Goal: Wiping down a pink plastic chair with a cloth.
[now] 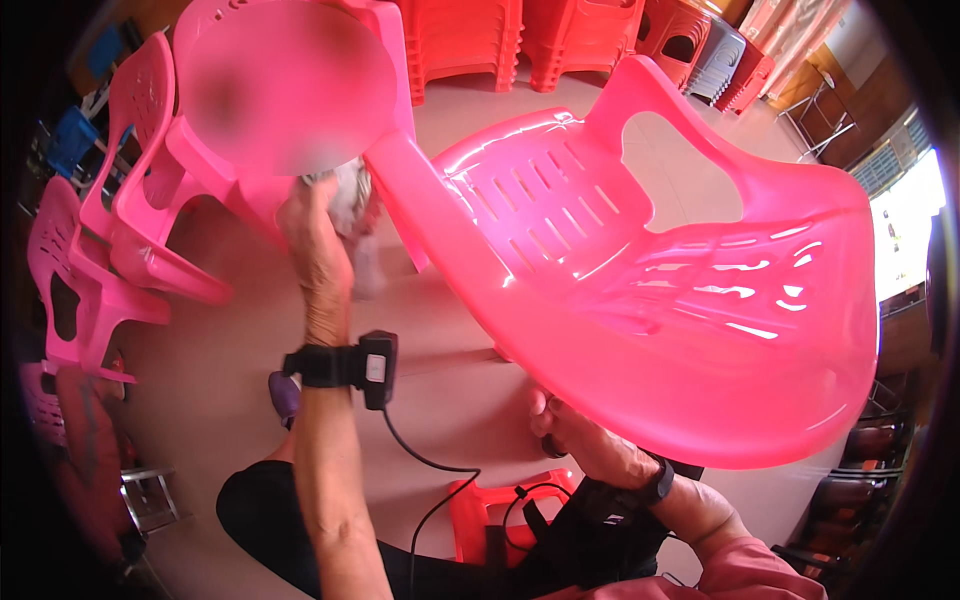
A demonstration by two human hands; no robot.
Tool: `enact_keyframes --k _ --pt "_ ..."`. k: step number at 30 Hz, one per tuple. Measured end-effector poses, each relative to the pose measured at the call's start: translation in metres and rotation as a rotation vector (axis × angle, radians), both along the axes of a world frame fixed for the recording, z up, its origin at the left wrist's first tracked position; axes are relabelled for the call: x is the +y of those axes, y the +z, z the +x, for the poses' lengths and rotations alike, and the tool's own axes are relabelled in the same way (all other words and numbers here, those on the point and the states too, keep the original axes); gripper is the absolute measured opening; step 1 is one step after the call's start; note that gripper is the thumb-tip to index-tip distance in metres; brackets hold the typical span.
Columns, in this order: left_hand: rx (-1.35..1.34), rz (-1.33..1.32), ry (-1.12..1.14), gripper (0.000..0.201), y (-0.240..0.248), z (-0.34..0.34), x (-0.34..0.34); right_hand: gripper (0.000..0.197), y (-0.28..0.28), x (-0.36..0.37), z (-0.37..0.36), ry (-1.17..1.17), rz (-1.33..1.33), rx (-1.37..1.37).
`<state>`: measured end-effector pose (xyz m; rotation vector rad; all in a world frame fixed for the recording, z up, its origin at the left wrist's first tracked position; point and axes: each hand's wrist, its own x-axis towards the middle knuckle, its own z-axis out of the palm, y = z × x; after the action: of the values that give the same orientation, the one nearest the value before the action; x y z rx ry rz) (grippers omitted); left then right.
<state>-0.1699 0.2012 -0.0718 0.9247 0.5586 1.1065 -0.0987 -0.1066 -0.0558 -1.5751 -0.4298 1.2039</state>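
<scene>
A glossy pink plastic armchair (690, 350) with a slotted seat and back fills the right side, its backrest toward me. My left hand (318, 205) reaches forward to the end of its left armrest, closed round a crumpled whitish-grey cloth (350, 195). The cloth is smeared by motion, and its lower end hangs down. My right hand (585, 435) is at the lower rim of the backrest, fingers curled against it; the chair hides part of the grip. Straight ahead of my left hand stands another pink chair (400, 60), its middle blurred out.
More pink chairs (150, 250) stand at the left. Stacks of red stools (460, 45) line the far side, with a grey stack (716, 65) among them. A red stool (480, 510) is by my legs. From my wrist device a black cable (430, 468) runs down.
</scene>
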Motion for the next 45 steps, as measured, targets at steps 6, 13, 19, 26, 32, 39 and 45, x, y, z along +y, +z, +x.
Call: enact_keyframes --k 6,13,19,26,32,39,45 --pt "0.861 1.123 -0.151 0.020 0.058 0.015 0.050 0.015 -0.013 -0.004 -0.005 0.182 0.100 -0.098" --pt "0.954 1.306 -0.140 0.018 0.053 0.011 0.009 0.036 -0.007 0.000 -0.006 0.111 0.197 0.041" --pt "0.885 1.408 -0.062 0.020 0.054 -0.015 -0.052 0.028 -0.014 0.005 0.000 0.148 0.252 0.113" --pt "0.883 1.415 -0.108 0.026 0.062 -0.037 -0.141 0.019 -0.017 0.006 -0.005 0.150 0.279 -0.225" --pt "0.794 1.322 -0.274 0.043 0.075 -0.045 -0.150 0.026 0.002 -0.006 -0.008 0.203 0.184 -0.360" --pt "1.112 1.518 -0.315 0.059 0.079 -0.037 -0.094 0.051 -0.001 -0.011 -0.022 0.023 0.233 -0.008" --pt "1.001 1.333 -0.143 0.046 0.059 -0.026 -0.109 0.041 0.005 -0.016 0.003 0.188 0.218 -0.109"
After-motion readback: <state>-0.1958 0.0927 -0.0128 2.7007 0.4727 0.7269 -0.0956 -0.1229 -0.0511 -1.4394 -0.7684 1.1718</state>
